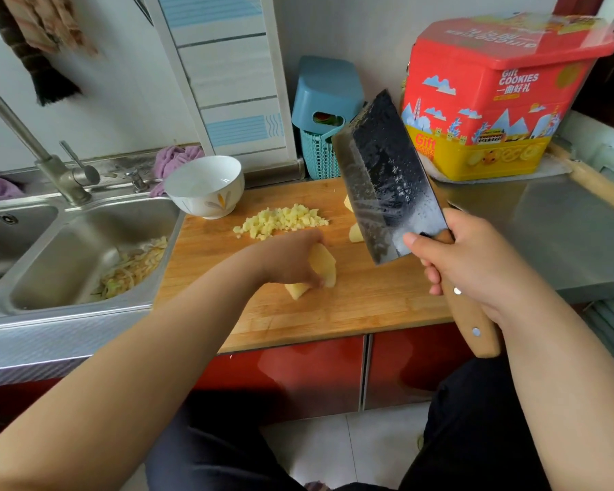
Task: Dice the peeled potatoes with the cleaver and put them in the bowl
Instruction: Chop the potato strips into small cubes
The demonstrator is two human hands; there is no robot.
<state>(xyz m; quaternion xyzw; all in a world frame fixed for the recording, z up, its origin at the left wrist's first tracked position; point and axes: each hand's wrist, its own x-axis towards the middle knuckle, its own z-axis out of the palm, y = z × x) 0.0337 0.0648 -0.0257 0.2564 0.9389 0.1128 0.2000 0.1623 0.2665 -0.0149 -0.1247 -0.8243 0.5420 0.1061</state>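
1. The fingers of our left hand (291, 258) curl over a peeled potato piece (321, 265) near the middle of the cutting board (369, 299), pinning it down.
2. Our right hand (475, 264) grips the wooden handle of the cleaver (387, 178), fingers wrapped tight; the blade is raised, clear of the board, to the right of the held piece.
3. Farther off lies a heap of diced potato (280, 221), with more uncut chunks (355, 233) just right of it, partly hidden behind the blade.
4. The white bowl (206, 186) stands at the board's far left corner, seemingly without any dice in it yet.
5. We judge the job roughly half done: some dicing is finished, several pieces remain, and no transfer has begun.
6. Peelings (135, 267) lie in the sink (50, 264) left of the desk.
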